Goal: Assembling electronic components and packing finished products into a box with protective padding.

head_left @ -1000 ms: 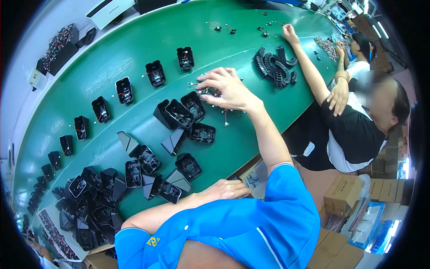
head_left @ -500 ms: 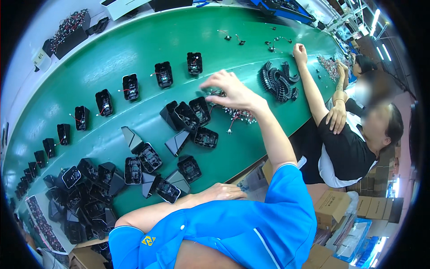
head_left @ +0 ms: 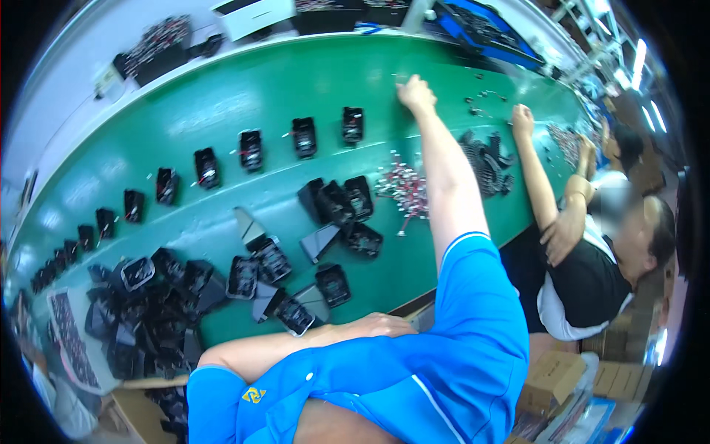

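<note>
My right hand (head_left: 416, 94) reaches to the far part of the green table, its fingers curled down over a spot where a bit of thin wire shows. What lies under the fingertips is hidden. My left hand (head_left: 381, 325) rests along the near table edge in front of me, fingers stretched out and holding nothing. Nearest to it on the table is a black plastic housing (head_left: 333, 286). Left of my right forearm lies a heap of small red-and-white wired connectors (head_left: 403, 185). A row of open black housings crosses the table, the closest one (head_left: 353, 126) left of my right hand.
Several black housings are piled (head_left: 140, 318) at the near left. Curved black strips (head_left: 488, 163) lie right of my right forearm. A co-worker's hand (head_left: 522, 118) is over the table further right. A blue tray (head_left: 484, 33) stands at the far edge; cardboard boxes (head_left: 551, 374) sit lower right.
My right hand has gone from above the connector heap to the far side of the table, and its fingers have curled. The view has shifted, moving the scene right and down. My left hand stays resting.
</note>
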`<state>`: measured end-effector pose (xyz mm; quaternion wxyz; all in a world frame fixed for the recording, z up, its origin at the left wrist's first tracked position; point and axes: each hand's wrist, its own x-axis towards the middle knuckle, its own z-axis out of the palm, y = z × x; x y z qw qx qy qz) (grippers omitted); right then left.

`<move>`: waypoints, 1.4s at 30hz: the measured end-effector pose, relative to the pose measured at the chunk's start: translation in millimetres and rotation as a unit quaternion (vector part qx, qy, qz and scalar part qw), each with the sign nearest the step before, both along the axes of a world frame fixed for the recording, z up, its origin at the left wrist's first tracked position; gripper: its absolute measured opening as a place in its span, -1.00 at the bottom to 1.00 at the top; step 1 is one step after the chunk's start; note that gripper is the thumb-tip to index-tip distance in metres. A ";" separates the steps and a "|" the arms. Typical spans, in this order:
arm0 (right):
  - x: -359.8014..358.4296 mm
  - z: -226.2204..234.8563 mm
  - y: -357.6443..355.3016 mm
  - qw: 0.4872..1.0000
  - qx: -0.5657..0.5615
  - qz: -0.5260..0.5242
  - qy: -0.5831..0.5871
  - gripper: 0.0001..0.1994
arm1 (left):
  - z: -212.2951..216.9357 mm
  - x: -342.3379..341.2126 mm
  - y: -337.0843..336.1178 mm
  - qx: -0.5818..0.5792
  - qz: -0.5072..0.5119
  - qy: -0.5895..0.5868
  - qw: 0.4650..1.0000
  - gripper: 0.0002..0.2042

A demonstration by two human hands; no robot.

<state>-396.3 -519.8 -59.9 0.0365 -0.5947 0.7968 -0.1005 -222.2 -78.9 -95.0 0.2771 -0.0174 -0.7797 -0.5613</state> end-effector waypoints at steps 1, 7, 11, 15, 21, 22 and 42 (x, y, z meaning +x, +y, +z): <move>-1.3 -7.8 -6.3 1.000 -0.002 0.010 -0.014 -0.47 | -6.0 -1.1 1.4 -0.002 0.012 0.016 1.000 -0.72; 10.2 43.1 31.4 0.962 -0.120 0.146 -0.199 -0.75 | -6.9 -1.5 6.9 -0.069 0.041 -0.015 0.997 -0.74; 47.3 79.0 154.8 0.828 -0.209 0.292 -0.431 -0.82 | -10.9 -3.2 9.1 -0.178 0.043 -0.062 0.981 -0.76; 79.2 72.8 276.9 0.733 -0.186 0.383 -0.531 -0.72 | 18.5 16.5 0.4 0.023 0.040 -0.046 0.998 -0.73; 104.6 38.3 333.6 0.748 -0.130 0.466 -0.454 -0.74 | 51.1 41.3 -33.9 0.232 -0.046 -0.137 0.962 -0.69; 106.2 35.7 332.3 0.744 -0.139 0.464 -0.460 -0.75 | 57.0 43.9 -35.1 0.232 -0.039 -0.143 0.961 -0.70; 103.3 25.3 339.5 0.681 -0.278 0.566 -0.372 -0.75 | 59.5 199.6 152.9 -0.095 0.857 -0.416 0.289 -0.73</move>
